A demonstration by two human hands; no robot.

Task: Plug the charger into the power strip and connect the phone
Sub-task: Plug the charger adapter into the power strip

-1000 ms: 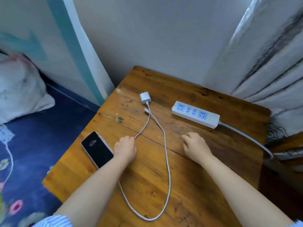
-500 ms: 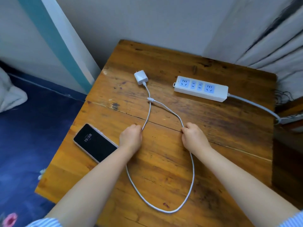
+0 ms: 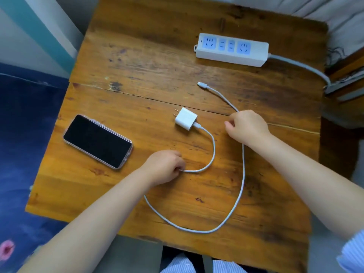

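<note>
The charger (image 3: pixel 186 118) has slid nearer, both the left hand (image 3: pixel 164 167) and right hand (image 3: pixel 247 126) pinching its cable (image 3: pixel 241 186).

Evenly and softly lit, bright without harshness, daylight-like. Only faint, short shadows under the left hand (image 3: pixel 164 166) and right hand (image 3: pixel 247 126), and a thin dark line beneath the power strip (image 3: pixel 232 49). Mild sheen on the varnished wooden table (image 3: pixel 149 56), strongest across its far half; dull reflection on the dark phone (image 3: pixel 97 140) screen, no blown-out glare. Sharp at centre, wood grain crisp. Softened and smeared toward the edges, notably the blue floral fabric (image 3: pixel 19 154) at left. Wide-angle bending of the table's outline.
</note>
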